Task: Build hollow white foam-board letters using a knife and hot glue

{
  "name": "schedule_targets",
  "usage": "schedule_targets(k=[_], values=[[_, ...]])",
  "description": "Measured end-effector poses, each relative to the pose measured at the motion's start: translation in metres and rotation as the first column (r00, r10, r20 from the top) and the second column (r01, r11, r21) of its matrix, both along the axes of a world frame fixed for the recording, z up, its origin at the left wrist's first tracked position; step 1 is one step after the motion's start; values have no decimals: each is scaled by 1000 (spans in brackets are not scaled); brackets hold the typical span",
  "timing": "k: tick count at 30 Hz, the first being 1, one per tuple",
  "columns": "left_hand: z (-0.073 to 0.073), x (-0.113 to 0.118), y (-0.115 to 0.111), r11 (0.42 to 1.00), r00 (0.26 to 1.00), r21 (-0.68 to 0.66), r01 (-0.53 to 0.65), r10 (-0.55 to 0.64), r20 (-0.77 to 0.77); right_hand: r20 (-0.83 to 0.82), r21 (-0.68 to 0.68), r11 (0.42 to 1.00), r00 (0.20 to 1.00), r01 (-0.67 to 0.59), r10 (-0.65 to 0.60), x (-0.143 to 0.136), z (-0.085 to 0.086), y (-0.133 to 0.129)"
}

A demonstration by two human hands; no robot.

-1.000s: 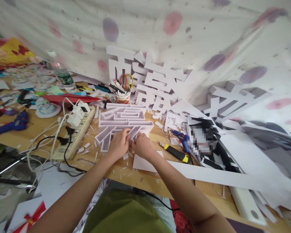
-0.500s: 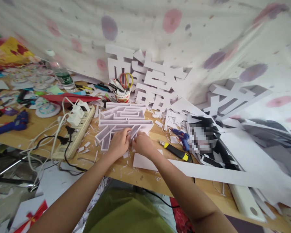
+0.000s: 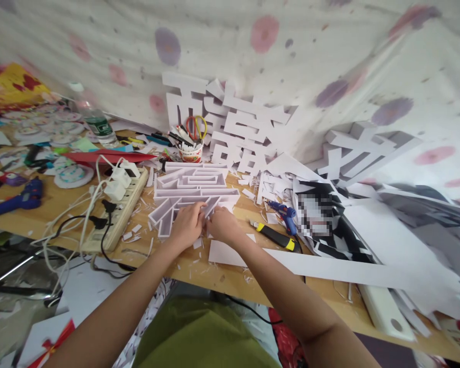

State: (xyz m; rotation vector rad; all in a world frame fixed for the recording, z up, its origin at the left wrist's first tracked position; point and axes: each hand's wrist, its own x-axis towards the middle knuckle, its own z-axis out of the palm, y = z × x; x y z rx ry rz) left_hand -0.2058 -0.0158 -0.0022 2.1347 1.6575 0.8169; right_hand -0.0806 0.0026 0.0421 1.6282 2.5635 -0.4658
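Observation:
A hollow white character built from upright board strips point(image 3: 191, 193) lies on the wooden table in front of me, its open side up. My left hand point(image 3: 188, 223) is at its near edge, thumb and fingers closed on one of the strip walls. Just to the right, my right hand point(image 3: 223, 225) is closed at the same near part, its knuckles up and its fingertips mostly hidden. The two hands almost meet. A long white board strip point(image 3: 314, 267) lies under my right forearm.
A yellow-black utility knife point(image 3: 274, 237) and a blue glue gun point(image 3: 285, 213) lie to the right. A power strip point(image 3: 126, 204) with cords stands left, near another glue gun point(image 3: 25, 198). Finished white characters point(image 3: 249, 122) lean at the back behind a cup of tools point(image 3: 190, 152).
The view has shifted slightly to the right. Both hands stay at the character's near edge, with only slight finger movement.

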Motion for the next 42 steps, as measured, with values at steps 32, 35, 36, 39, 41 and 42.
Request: schedule_targets(k=[32, 35, 36, 39, 41, 42], values=[[4, 2, -4, 999, 982, -20, 27, -31, -184, -462, 11, 991, 879, 136, -115, 67, -27, 3], [6, 3, -4, 999, 982, -37, 23, -29, -186, -479, 12, 991, 871, 133, -111, 67, -28, 2], [7, 4, -5, 999, 982, -43, 21, -28, -185, -483, 12, 991, 868, 134, -112, 68, -28, 2], [9, 4, -6, 998, 982, -55, 26, -36, -184, -492, 21, 991, 865, 129, -102, 69, -29, 2], [10, 1, -7, 997, 983, -68, 42, -54, -175, -505, 43, 994, 860, 105, -69, 71, -31, 1], [11, -1, -7, 995, 985, -78, 54, -66, -162, -519, 59, 994, 854, 88, -45, 73, -32, 0]])
